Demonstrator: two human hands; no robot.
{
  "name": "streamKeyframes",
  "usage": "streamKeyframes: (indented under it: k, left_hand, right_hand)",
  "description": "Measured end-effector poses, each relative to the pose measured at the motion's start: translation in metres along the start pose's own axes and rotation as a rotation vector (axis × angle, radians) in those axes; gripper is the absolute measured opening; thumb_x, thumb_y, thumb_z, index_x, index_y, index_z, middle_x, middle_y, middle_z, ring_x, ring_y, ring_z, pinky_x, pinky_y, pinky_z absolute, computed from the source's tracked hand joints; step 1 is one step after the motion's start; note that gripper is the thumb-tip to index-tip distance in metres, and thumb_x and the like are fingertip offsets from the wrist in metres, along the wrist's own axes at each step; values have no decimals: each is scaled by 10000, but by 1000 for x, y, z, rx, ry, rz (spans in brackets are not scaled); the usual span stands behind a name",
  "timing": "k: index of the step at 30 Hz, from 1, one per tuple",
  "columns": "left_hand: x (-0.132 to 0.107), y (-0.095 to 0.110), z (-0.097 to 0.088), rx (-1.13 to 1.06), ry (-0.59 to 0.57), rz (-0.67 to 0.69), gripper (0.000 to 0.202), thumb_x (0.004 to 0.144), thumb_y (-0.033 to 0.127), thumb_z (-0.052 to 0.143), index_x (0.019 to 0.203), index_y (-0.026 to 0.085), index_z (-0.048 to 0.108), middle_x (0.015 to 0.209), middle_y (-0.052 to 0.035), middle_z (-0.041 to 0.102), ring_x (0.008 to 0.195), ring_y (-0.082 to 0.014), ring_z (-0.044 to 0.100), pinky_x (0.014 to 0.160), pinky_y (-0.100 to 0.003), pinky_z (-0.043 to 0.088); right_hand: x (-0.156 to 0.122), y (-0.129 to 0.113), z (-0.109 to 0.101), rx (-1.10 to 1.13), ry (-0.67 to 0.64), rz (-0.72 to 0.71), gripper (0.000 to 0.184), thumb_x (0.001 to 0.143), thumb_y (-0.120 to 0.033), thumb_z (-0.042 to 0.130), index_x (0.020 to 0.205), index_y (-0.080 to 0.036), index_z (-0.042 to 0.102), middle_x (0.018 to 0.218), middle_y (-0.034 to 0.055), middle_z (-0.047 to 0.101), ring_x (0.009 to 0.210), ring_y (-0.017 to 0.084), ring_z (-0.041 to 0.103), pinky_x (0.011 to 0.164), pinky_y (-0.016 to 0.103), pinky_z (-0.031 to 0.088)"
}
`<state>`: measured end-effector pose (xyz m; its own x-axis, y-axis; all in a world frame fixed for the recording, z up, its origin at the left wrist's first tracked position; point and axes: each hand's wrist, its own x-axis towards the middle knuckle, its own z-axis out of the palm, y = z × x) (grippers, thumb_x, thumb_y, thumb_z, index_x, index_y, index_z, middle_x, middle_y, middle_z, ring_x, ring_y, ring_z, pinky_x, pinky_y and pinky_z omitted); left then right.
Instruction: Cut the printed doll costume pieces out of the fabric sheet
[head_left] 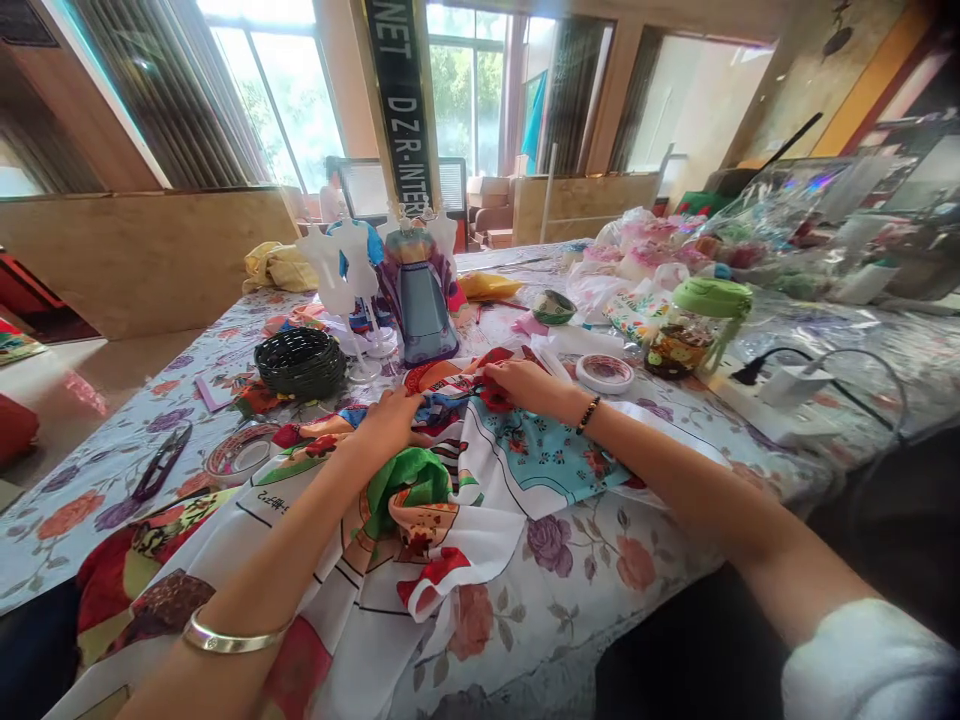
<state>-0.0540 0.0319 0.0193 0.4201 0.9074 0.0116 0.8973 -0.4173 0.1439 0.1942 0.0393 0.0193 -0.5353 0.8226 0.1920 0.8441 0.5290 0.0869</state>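
Observation:
A large printed cloth [420,500] in many colours lies bunched over the near edge of the table [570,590], which has a flowered cover. My left hand [390,420] rests on the cloth with its fingers curled into the folds, a metal bangle on that wrist. My right hand [521,385] pinches the cloth's far edge, a dark bead bracelet on its wrist. Both hands meet at the red and blue patterned part.
A black woven basket [300,362] and small dress forms, one in a blue gown [421,290], stand behind the cloth. Black snips [161,462] and a tape roll [241,452] lie left. A green-lidded jar [697,325], another tape roll [604,372] and a power strip [780,395] sit right.

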Motion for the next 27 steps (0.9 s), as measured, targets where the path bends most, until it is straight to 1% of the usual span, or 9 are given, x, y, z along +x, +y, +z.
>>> streamKeyframes:
  k: [4, 8, 10, 13, 17, 20, 23, 25, 27]
  left_hand:
    - [-5, -10, -1, 11, 12, -78, 334, 751, 92, 557, 1064, 147, 664, 1104, -140, 663, 1084, -294, 596, 941, -377, 449]
    - [-6, -15, -21, -3, 104, -169, 410, 759, 12, 446, 1103, 128, 638, 1083, -123, 676, 1074, -265, 598, 944, -354, 435]
    - [-5, -18, -35, -27, 169, -216, 368, 805, 59, 442, 1126, 96, 619, 1087, -128, 674, 1045, -254, 598, 935, -349, 433]
    - [-3, -24, -57, -81, 255, -278, 328, 885, 185, 426, 1139, 77, 603, 1064, -103, 680, 931, -208, 603, 846, -299, 460]
    - [-5, -37, -82, -92, 375, -327, 354, 932, 259, 373, 1175, 105, 580, 1059, -38, 667, 877, -138, 570, 821, -230, 442]
    - [-11, -49, -92, -36, 458, -394, 391, 953, 341, 351, 1189, 131, 582, 1044, -43, 654, 890, -154, 557, 855, -273, 438]
    - [-19, -64, -92, 41, 506, -466, 441, 963, 382, 332, 1162, 78, 581, 1003, -88, 641, 926, -211, 555, 890, -366, 440]
    - [-23, -72, -86, 89, 494, -456, 393, 951, 311, 370, 1166, 48, 568, 1026, -114, 631, 976, -245, 552, 920, -414, 429]
    - [-25, -73, -79, 126, 456, -390, 351, 909, 208, 443, 1202, 49, 551, 1119, -131, 609, 1060, -270, 537, 959, -432, 412]
  right_hand:
    - [-6, 2, 3, 16, 75, 117, 193, 863, -112, 499, 1040, -111, 577, 920, 138, 691, 847, 239, 632, 682, 287, 376]
    - [-13, 15, 1, 44, 242, 289, 185, 910, -213, 465, 1037, -126, 567, 937, 143, 688, 854, 251, 630, 650, 281, 353]
    - [-14, 23, -2, 65, 332, 376, 193, 905, -204, 454, 1053, -127, 551, 925, 138, 690, 838, 254, 631, 632, 281, 345]
    - [-15, 30, -5, 106, 450, 468, 199, 883, -185, 457, 1059, -128, 530, 900, 131, 692, 811, 260, 632, 625, 287, 355]
    - [-15, 33, -5, 174, 570, 490, 179, 846, -172, 483, 1020, -153, 518, 931, 118, 690, 852, 255, 631, 681, 298, 405]
    - [-14, 33, -2, 214, 625, 489, 155, 844, -184, 481, 995, -168, 512, 941, 117, 687, 868, 251, 627, 719, 314, 430]
    - [-13, 33, 2, 243, 636, 497, 162, 842, -196, 495, 1000, -167, 515, 952, 115, 687, 859, 245, 630, 715, 310, 433]
    - [-11, 31, 4, 256, 618, 504, 174, 832, -204, 520, 1001, -163, 526, 931, 111, 690, 832, 245, 632, 684, 301, 424]
    - [-9, 30, 6, 266, 591, 508, 173, 821, -208, 540, 987, -160, 541, 890, 107, 693, 794, 246, 629, 647, 293, 406]
